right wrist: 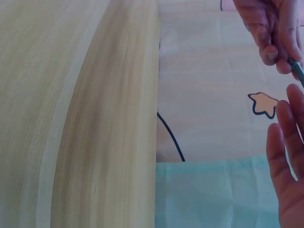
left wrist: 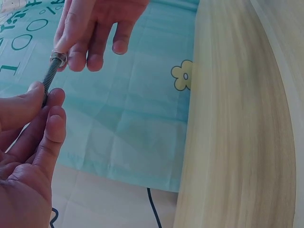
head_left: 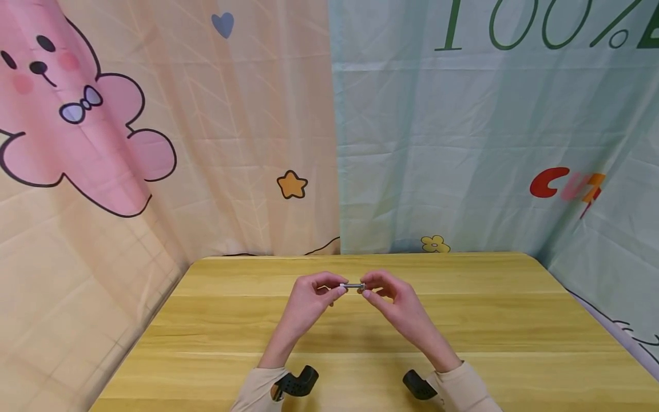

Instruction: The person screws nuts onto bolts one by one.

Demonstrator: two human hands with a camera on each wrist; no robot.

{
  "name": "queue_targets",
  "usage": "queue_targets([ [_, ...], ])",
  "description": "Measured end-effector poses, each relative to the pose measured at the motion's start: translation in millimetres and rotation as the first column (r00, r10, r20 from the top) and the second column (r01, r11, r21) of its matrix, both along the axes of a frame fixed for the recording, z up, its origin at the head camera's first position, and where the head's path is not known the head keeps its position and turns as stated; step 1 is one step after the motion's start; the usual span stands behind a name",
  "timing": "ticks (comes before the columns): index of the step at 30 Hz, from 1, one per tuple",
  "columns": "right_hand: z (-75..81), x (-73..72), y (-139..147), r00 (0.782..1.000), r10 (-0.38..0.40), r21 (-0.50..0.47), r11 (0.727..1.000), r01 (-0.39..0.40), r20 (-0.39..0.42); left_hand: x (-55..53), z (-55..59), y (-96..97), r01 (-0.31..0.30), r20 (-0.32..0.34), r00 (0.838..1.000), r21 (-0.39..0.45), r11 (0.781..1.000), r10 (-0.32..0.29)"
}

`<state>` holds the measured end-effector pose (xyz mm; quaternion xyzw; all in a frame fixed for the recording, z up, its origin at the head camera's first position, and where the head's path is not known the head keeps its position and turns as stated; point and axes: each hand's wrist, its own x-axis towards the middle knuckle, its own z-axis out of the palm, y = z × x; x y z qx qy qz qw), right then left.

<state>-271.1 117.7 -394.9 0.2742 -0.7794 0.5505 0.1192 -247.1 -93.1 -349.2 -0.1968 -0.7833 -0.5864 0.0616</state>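
A metal bolt (head_left: 352, 285) with a threaded shank is held level between both hands above the table. My left hand (head_left: 312, 297) pinches one end between thumb and fingertips. At the other end, my right hand (head_left: 393, 296) pinches a nut (left wrist: 59, 58) around the shank, its other fingers spread out. In the left wrist view the threads show between the two hands, while the fingertips hide the end in the left hand. Only part of the bolt (right wrist: 296, 67) appears at the right edge of the right wrist view.
A wooden table (head_left: 355, 377) lies beneath the hands. Printed curtains (head_left: 257, 143) hang behind it and along both sides. Each wrist wears a black camera mount (head_left: 304, 381).
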Motion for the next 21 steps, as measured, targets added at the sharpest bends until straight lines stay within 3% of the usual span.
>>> queue_targets([
  [11,-0.7,3.4,-2.1,0.991,-0.059,0.013,0.998,0.058,0.118,0.3,-2.0,0.7,0.012,-0.003,1.000,-0.023,1.000,-0.012],
  [18,1.0,2.0,-1.8,1.000,-0.020,0.021,1.000,0.020,-0.008,0.7,-1.1,-0.1,-0.001,0.010,1.000,-0.033,0.999,0.001],
  [21,1.6,2.1,-2.8,0.999,-0.018,0.017,1.000,0.019,-0.027,0.6,-0.2,-0.1,0.002,0.009,1.000,-0.022,1.000,-0.002],
])
